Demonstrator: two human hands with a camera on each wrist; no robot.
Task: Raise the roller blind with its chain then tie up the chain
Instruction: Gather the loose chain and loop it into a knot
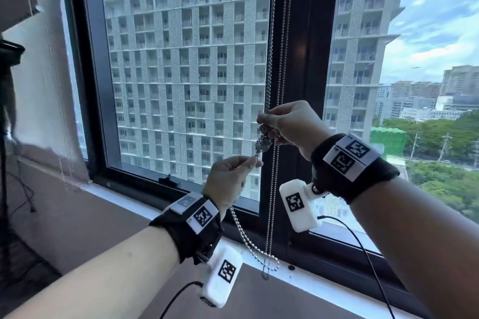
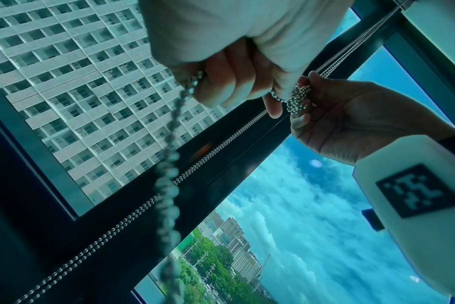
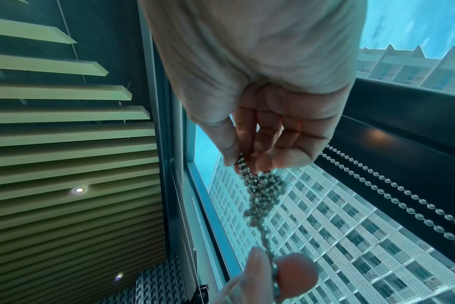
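A silver bead chain (image 1: 269,59) hangs down in front of the dark window frame. Partway down it is bunched into a knot (image 1: 262,143). My right hand (image 1: 281,122) pinches the chain at the top of the knot (image 3: 262,189), fingers curled round it. Just below, my left hand (image 1: 234,171) pinches the strand coming out of the knot (image 2: 298,98) between thumb and forefinger. The slack chain (image 1: 248,241) runs down from my left hand in a loop near the sill. The blind itself is out of view above.
A second pair of chain strands (image 1: 278,85) hangs straight beside the knot, against the dark mullion (image 1: 305,46). The window sill (image 1: 298,280) runs below. A tripod leg and cable (image 1: 15,163) stand at the far left by the wall.
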